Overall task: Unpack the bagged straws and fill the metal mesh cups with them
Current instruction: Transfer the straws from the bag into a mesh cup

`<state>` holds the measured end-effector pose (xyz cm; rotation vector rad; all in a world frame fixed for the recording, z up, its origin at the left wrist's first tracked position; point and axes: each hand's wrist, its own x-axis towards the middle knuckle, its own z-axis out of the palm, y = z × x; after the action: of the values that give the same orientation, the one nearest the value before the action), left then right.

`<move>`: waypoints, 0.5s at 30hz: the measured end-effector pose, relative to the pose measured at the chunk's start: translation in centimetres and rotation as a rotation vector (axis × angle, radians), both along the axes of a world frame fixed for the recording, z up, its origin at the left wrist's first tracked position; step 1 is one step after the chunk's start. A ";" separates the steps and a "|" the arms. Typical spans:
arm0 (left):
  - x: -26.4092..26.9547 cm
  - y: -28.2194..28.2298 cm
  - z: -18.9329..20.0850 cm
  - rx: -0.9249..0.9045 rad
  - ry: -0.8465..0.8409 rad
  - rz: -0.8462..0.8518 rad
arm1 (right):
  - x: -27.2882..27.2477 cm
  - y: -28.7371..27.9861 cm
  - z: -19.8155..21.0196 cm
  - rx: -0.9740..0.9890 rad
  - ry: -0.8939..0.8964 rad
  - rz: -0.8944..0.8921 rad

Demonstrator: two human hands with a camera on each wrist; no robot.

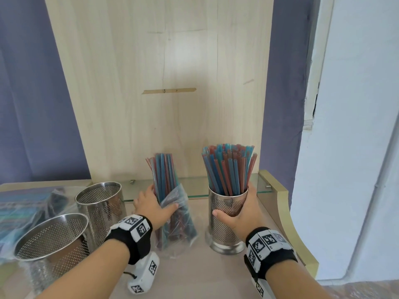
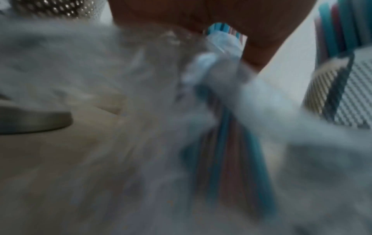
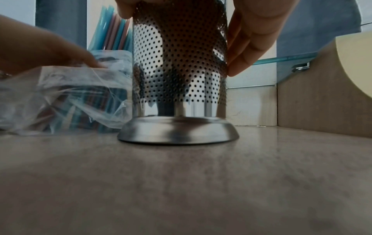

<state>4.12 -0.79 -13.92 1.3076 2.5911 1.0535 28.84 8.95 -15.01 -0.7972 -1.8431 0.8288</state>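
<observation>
A pale wooden back panel [image 1: 159,83] rises between purple curtains [image 1: 32,93], beside a white wall [image 1: 356,126]. Below, a glass shelf [image 1: 194,188] edges the beige tabletop [image 1: 205,277]. Two empty mesh cups [image 1: 51,236] stand left. The right hand [image 1: 239,214] grips the filled cup [image 1: 226,223]; the left hand [image 1: 153,206] clutches the bagged straws [image 1: 172,208] upright beside it.

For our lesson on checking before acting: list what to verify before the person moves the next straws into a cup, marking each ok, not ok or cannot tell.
1. Left hand grips the bagged straws: ok.
2. Right hand steadies the filled cup: ok.
3. Filled cup stands flat on the table: ok.
4. Bag fully off the straws: not ok.
5. Two empty cups upright and open: ok.
6. Bags on the left still hold straws: cannot tell.
</observation>
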 end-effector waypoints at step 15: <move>1.5 4.2 4.8 0.375 -0.336 0.034 | 0.1 0.0 -0.1 0.024 -0.001 0.001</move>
<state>5.58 3.37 -9.12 1.0291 2.2461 1.6645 28.90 8.99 -15.10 -0.7812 -1.8514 0.8054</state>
